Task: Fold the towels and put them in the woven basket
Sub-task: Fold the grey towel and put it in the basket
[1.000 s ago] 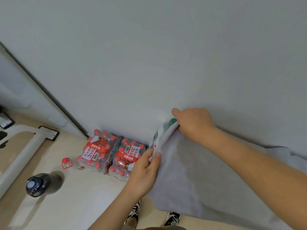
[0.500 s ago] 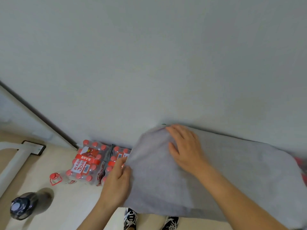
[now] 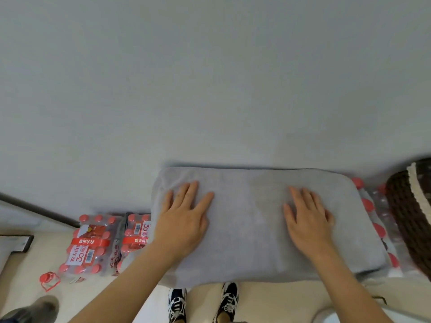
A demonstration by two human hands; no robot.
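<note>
Both hands lie flat on the grey towel (image 3: 247,231), fingers straight, palms down, nothing gripped. The left hand (image 3: 184,220) is near its left end and the right hand (image 3: 307,220) is right of centre, well apart. The towel is spread in one long slab, far edge against the wall (image 3: 210,78), near edge overhanging above my shoes (image 3: 177,304). It's not on a desk afaict. Red-capped bottles (image 3: 370,206) poke out at its right end, so it prob. sits on a shrink-wrapped lot of them.

Risks, imo: that base looks lumpy w/ gaps btw caps, so pressing could dent the cloth and leave the next fold crooked. The near edge hangs free. Lifting one end w/o pinning the other could drag it all off onto the floor (image 3: 268,299). It looks thick, so a fold may spring open unless pressed.

Around: the woven basket (image 3: 410,217), dark brown w/ a cream band, sits far right, near the towel's right end but apart from it. It's only partly in shot, so I can't see its opening or contents. Bottle packs (image 3: 93,245) stand on the floor at left, just beside the towel's left end. A small red ring (image 3: 47,279) lies further left. Only those bottles sit btw towel and basket.
</note>
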